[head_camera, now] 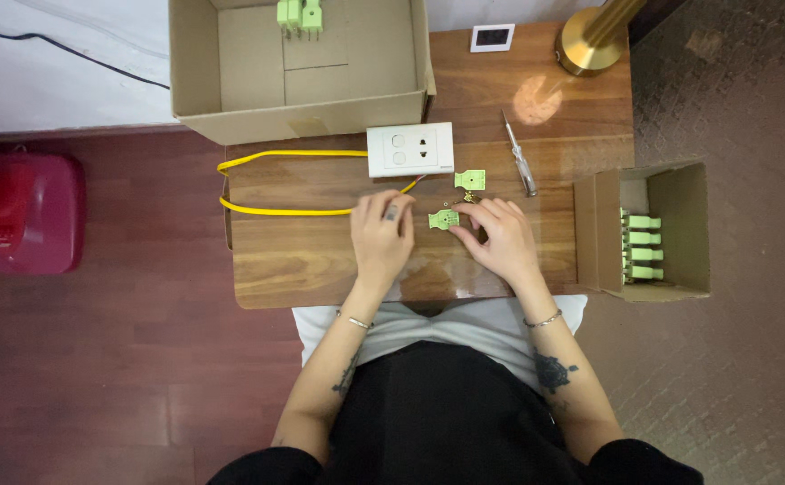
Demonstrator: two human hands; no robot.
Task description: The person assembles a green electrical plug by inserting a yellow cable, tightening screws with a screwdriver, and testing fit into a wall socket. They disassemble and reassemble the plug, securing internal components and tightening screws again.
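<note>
While the left hand [381, 235] rests loosely curled on the table [302, 260] by the yellow cable [285, 211], the right hand [498, 238] pinches the green plug half [443, 218], steadying it flat beside its mate [469, 180].

We are reaching both forearms forward from our lap onto the wooden table [320, 260], each wrist wearing a thin bracelet. Our left hand [381, 235] is lying palm down on the table, fingers curled loosely together, a ring showing on one finger. Our right hand [497, 238] is resting just beside it toward the table's right end, fingers bent inward with the fingertips [460, 218] pinching together.
</note>
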